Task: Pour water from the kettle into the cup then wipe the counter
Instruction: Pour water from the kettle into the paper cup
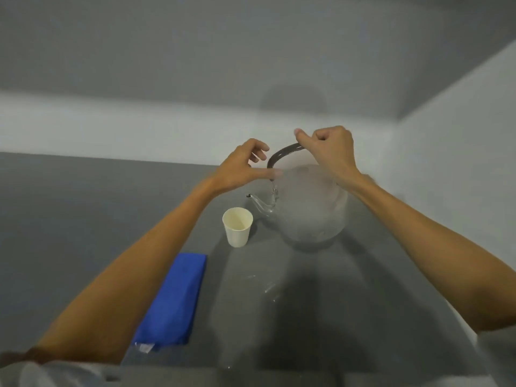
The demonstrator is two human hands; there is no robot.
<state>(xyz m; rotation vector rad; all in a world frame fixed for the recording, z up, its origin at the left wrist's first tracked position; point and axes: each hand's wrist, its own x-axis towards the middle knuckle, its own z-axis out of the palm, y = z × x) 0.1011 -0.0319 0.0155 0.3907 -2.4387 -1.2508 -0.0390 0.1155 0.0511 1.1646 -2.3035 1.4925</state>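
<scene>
Flanking the kettle (310, 210): cup (237, 227), blue cloth (174, 300), spilled droplets (268, 287).

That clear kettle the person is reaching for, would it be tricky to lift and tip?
Probably somewhat. The kettle looks like thin clear glass, so it is likely fragile if knocked. Its round body hangs under one dark arched handle, so it may swing when raised. The right hand closes on that handle; the left hand hovers beside it, perhaps to steady it.
</scene>
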